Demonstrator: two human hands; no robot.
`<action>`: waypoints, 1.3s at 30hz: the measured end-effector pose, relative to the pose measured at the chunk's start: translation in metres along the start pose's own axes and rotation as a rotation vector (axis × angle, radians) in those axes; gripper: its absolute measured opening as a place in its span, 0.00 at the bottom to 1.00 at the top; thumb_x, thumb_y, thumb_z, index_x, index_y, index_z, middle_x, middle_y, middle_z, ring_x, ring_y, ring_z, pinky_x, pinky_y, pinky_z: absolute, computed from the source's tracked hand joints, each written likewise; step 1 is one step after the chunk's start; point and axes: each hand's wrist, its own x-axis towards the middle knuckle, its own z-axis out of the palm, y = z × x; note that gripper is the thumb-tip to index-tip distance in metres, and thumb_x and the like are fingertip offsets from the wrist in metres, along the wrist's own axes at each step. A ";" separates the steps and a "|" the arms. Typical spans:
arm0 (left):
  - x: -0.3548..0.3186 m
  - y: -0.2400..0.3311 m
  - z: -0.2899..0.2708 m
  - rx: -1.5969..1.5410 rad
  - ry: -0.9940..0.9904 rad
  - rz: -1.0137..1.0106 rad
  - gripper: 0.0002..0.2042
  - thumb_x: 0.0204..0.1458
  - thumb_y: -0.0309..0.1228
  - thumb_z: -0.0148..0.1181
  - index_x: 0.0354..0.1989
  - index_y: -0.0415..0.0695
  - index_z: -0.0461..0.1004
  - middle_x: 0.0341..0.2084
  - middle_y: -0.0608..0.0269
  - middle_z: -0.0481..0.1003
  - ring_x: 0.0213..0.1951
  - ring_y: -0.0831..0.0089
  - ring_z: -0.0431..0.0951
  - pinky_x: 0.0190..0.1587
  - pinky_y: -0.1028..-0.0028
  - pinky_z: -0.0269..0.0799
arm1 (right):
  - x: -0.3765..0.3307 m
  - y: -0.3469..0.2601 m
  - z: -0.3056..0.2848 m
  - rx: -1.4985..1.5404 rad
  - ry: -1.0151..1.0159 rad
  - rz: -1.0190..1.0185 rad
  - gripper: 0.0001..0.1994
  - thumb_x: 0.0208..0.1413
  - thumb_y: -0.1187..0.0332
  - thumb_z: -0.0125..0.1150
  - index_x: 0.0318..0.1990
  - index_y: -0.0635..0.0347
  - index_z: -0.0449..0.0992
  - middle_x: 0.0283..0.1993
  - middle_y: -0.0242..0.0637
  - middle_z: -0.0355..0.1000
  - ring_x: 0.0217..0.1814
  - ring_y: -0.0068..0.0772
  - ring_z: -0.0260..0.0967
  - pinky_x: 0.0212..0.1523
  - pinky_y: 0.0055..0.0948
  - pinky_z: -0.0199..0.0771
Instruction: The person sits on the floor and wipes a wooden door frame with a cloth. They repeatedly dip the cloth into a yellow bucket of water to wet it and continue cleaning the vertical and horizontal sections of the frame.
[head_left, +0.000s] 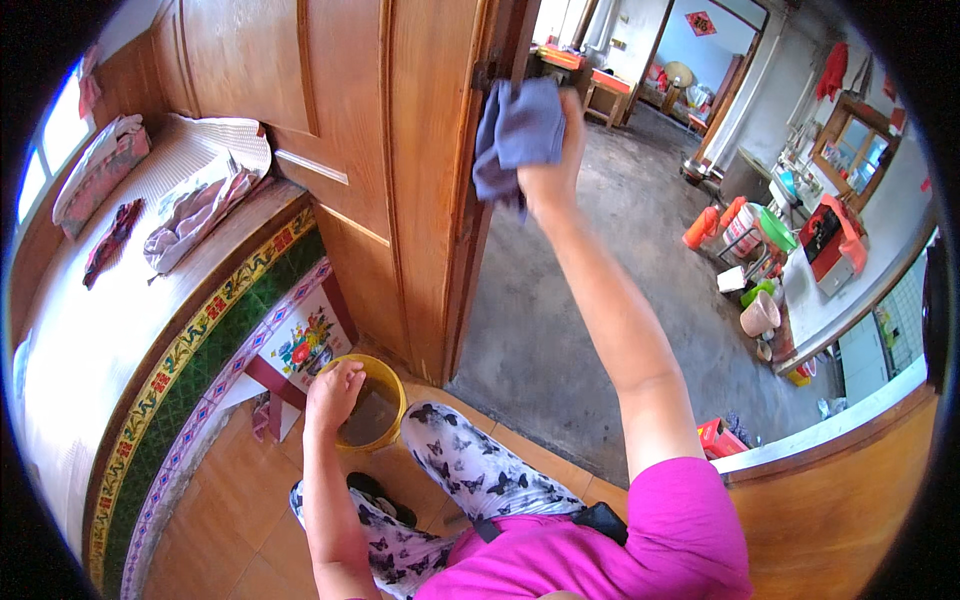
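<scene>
My right hand is raised at the end of a stretched arm and grips a folded blue-grey cloth. The cloth lies against the upper part of the wooden door frame, and some of my fingers are hidden behind it. Lower down, my left hand is above the left side of a yellow bucket, its fingers curled. Whether it touches the rim or pinches something small cannot be made out. Murky water seems to stand in the bucket, which sits on the tiled floor close to my knee.
At left, a raised platform with a tiled front holds crumpled clothes and a folded bundle. Beyond the doorway spreads a grey concrete floor. Along its right side stand orange containers, a green basin and a pale bucket.
</scene>
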 end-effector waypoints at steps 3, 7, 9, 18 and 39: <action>0.005 0.009 0.000 0.035 -0.032 -0.026 0.10 0.56 0.34 0.64 0.44 0.44 0.79 0.30 0.55 0.79 0.33 0.57 0.80 0.36 0.62 0.76 | 0.035 0.014 0.002 -0.360 0.022 -0.338 0.14 0.50 0.70 0.68 0.40 0.57 0.69 0.35 0.40 0.71 0.39 0.44 0.72 0.40 0.36 0.72; -0.001 0.001 -0.007 0.012 -0.004 0.001 0.10 0.57 0.34 0.63 0.44 0.43 0.79 0.31 0.54 0.79 0.32 0.57 0.80 0.36 0.62 0.76 | -0.008 0.015 0.012 -0.585 0.050 -0.310 0.12 0.48 0.72 0.68 0.36 0.59 0.69 0.36 0.47 0.67 0.40 0.58 0.68 0.40 0.42 0.70; 0.000 0.007 -0.008 0.027 -0.030 -0.030 0.10 0.57 0.34 0.63 0.44 0.43 0.79 0.32 0.54 0.79 0.34 0.56 0.81 0.37 0.62 0.76 | -0.038 0.030 -0.003 -0.631 0.014 -0.272 0.12 0.47 0.71 0.68 0.36 0.59 0.69 0.37 0.48 0.67 0.40 0.58 0.68 0.40 0.43 0.70; 0.005 0.010 -0.010 0.079 -0.007 -0.002 0.10 0.58 0.33 0.62 0.44 0.43 0.79 0.37 0.52 0.81 0.38 0.56 0.82 0.40 0.61 0.77 | -0.143 0.073 -0.054 -0.285 -0.141 0.260 0.15 0.51 0.77 0.64 0.46 0.56 0.71 0.43 0.40 0.72 0.45 0.42 0.73 0.46 0.37 0.74; 0.003 0.011 -0.013 0.033 -0.014 -0.059 0.10 0.57 0.33 0.64 0.44 0.45 0.79 0.33 0.56 0.80 0.33 0.58 0.81 0.37 0.62 0.76 | 0.090 -0.055 -0.024 0.133 -0.055 0.134 0.16 0.63 0.54 0.61 0.50 0.52 0.71 0.50 0.35 0.74 0.53 0.25 0.72 0.58 0.35 0.69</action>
